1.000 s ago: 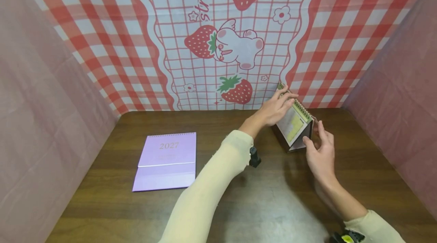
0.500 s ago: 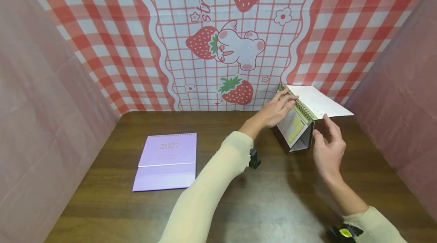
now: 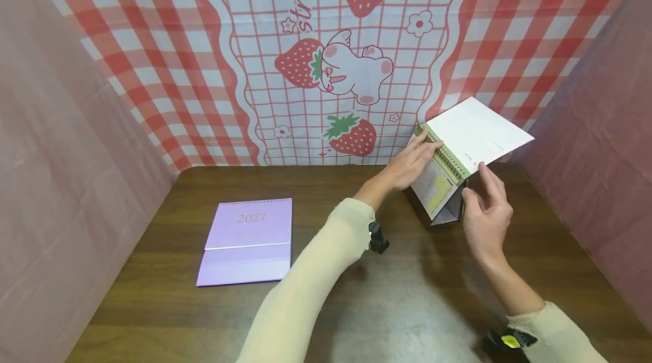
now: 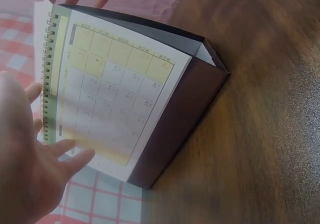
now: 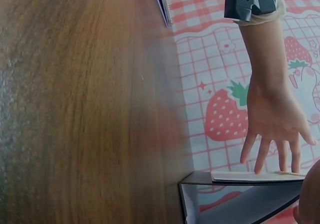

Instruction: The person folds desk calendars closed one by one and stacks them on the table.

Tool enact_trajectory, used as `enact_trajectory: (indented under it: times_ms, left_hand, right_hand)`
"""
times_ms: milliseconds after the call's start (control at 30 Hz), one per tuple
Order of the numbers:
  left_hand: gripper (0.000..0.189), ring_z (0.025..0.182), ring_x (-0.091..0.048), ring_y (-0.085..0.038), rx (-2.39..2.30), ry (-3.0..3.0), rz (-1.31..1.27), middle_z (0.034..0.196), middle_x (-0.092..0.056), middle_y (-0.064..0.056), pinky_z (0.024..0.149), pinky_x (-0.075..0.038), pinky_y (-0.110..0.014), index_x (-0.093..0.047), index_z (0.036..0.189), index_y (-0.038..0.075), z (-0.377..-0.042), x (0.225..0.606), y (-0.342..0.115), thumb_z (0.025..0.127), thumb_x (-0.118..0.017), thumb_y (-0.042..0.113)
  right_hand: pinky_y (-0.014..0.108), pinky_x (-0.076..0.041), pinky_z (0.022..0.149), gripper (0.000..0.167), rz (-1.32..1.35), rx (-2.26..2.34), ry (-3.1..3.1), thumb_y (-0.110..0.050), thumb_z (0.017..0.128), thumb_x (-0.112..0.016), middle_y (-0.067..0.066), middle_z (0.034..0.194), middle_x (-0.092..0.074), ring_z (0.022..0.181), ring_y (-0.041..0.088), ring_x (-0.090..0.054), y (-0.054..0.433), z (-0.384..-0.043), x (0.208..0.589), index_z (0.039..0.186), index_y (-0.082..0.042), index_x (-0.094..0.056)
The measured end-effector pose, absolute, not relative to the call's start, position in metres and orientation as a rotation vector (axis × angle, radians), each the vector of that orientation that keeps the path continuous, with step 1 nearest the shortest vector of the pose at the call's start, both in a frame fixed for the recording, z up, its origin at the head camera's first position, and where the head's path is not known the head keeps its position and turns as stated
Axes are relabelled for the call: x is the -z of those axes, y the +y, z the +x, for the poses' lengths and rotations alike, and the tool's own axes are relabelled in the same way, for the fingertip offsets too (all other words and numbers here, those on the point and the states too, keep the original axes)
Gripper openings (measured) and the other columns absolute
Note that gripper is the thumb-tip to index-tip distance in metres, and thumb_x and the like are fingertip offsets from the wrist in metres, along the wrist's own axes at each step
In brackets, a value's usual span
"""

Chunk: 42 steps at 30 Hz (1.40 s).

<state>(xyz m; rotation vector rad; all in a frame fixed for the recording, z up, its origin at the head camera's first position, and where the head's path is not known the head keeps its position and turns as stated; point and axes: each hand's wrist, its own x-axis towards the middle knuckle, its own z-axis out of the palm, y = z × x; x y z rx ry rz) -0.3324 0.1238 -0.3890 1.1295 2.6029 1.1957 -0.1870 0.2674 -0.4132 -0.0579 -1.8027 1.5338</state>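
Observation:
A desk calendar (image 3: 433, 184) with a green top strip and coil binding (image 4: 47, 73) stands tent-like on the table at the right. One white page (image 3: 479, 131) is raised from the binding and slants up toward the back wall. My left hand (image 3: 407, 167) reaches over the calendar's front, its extended fingers against the coil edge. At the near end, my right hand (image 3: 486, 221) has its index fingertip at the raised page's lower edge, with the thumb apart beside the calendar's side. In the right wrist view only a sliver of that hand shows.
A purple calendar (image 3: 249, 238) marked 2027 lies on the wooden table (image 3: 397, 306) at the left. A red-and-white checked strawberry cloth (image 3: 356, 57) hangs right behind the table. Pink curtains (image 3: 586, 159) close off both sides.
The white page has come up over the binding from behind and now tilts higher. My right hand moved slightly right, then up with it. My left hand has stayed in place.

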Motion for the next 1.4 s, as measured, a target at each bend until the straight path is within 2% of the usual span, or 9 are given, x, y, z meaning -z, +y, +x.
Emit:
enact_trajectory:
  times_ms: [300,533,667,767,867,967,1067,1200,1400]
  left_hand:
    - [0.059,0.181,-0.011,-0.028,-1.295,2.551,1.134,0.193,-0.007,-0.008,0.147,-0.015,-0.048,-0.044,0.174,0.018,-0.334,0.389,0.119,0.124,-0.019,0.037]
    - [0.059,0.179,-0.019,-0.035,-1.388,2.548,1.166,0.191,-0.016,-0.015,0.147,-0.017,-0.051,-0.038,0.176,0.014,-0.335,0.387,0.114,0.123,-0.023,0.035]
    - [0.062,0.179,-0.021,-0.03,-1.506,2.532,1.17,0.191,-0.019,-0.016,0.147,-0.018,-0.04,-0.029,0.179,0.014,-0.336,0.381,0.108,0.122,-0.022,0.037]
    - [0.074,0.176,-0.029,-0.032,-1.583,2.554,1.205,0.191,-0.02,-0.016,0.146,-0.023,-0.04,-0.021,0.181,0.015,-0.337,0.377,0.103,0.12,-0.01,0.055]
    - [0.098,0.172,-0.039,-0.035,-1.662,2.597,1.224,0.19,-0.023,-0.015,0.142,-0.034,-0.047,-0.015,0.182,0.017,-0.338,0.374,0.098,0.109,0.003,0.08]
    - [0.111,0.166,-0.049,-0.036,-1.71,2.671,1.219,0.187,-0.032,-0.014,0.134,-0.047,-0.05,-0.014,0.182,0.02,-0.338,0.371,0.094,0.1,0.01,0.091]
    - [0.114,0.165,-0.05,-0.036,-1.724,2.735,1.213,0.185,-0.038,-0.012,0.13,-0.051,-0.053,-0.02,0.181,0.021,-0.338,0.37,0.091,0.098,0.012,0.092]
    - [0.117,0.164,-0.049,-0.036,-1.748,2.77,1.203,0.183,-0.042,-0.01,0.13,-0.049,-0.057,-0.032,0.178,0.02,-0.338,0.371,0.088,0.097,0.013,0.092]
    - [0.113,0.165,-0.048,-0.036,-1.78,2.828,1.196,0.178,-0.051,-0.011,0.134,-0.046,-0.055,-0.045,0.172,0.018,-0.339,0.373,0.083,0.102,0.01,0.087]
  right_hand:
    - [0.007,-0.053,0.108,0.06,0.022,-1.467,-1.816,0.017,0.1,-0.059,0.017,0.161,-0.063,0.141,-0.001,-0.058,0.256,-0.186,0.412,0.157,-0.002,-0.064]
    - [0.011,-0.051,0.112,0.061,0.051,-1.408,-1.843,0.016,0.099,-0.06,0.019,0.161,-0.064,0.141,-0.003,-0.058,0.254,-0.185,0.415,0.156,-0.004,-0.066]
    - [0.012,-0.05,0.114,0.06,0.065,-1.397,-1.838,0.016,0.098,-0.06,0.023,0.161,-0.064,0.141,-0.003,-0.058,0.254,-0.185,0.417,0.155,-0.003,-0.067]
    - [0.012,-0.047,0.12,0.059,0.086,-1.384,-1.834,0.018,0.097,-0.061,0.025,0.159,-0.065,0.145,-0.003,-0.057,0.254,-0.185,0.418,0.153,-0.001,-0.068]
    - [0.014,-0.043,0.128,0.058,0.116,-1.363,-1.835,0.02,0.097,-0.062,0.026,0.158,-0.066,0.151,-0.002,-0.055,0.254,-0.185,0.421,0.151,0.002,-0.069]
    - [0.018,-0.041,0.133,0.054,0.152,-1.327,-1.841,0.021,0.095,-0.064,0.02,0.157,-0.069,0.154,-0.001,-0.055,0.253,-0.185,0.424,0.145,0.004,-0.072]
    - [0.02,-0.04,0.134,0.049,0.181,-1.306,-1.837,0.022,0.094,-0.065,0.007,0.156,-0.071,0.155,0.0,-0.055,0.253,-0.185,0.427,0.14,0.007,-0.075]
    - [0.019,-0.04,0.134,0.047,0.186,-1.308,-1.84,0.022,0.094,-0.065,-0.013,0.152,-0.069,0.156,0.001,-0.053,0.252,-0.185,0.429,0.138,0.007,-0.076]
    - [0.021,-0.038,0.136,0.049,0.171,-1.317,-1.864,0.02,0.096,-0.064,-0.021,0.151,-0.067,0.158,0.002,-0.052,0.252,-0.183,0.427,0.142,0.004,-0.075]
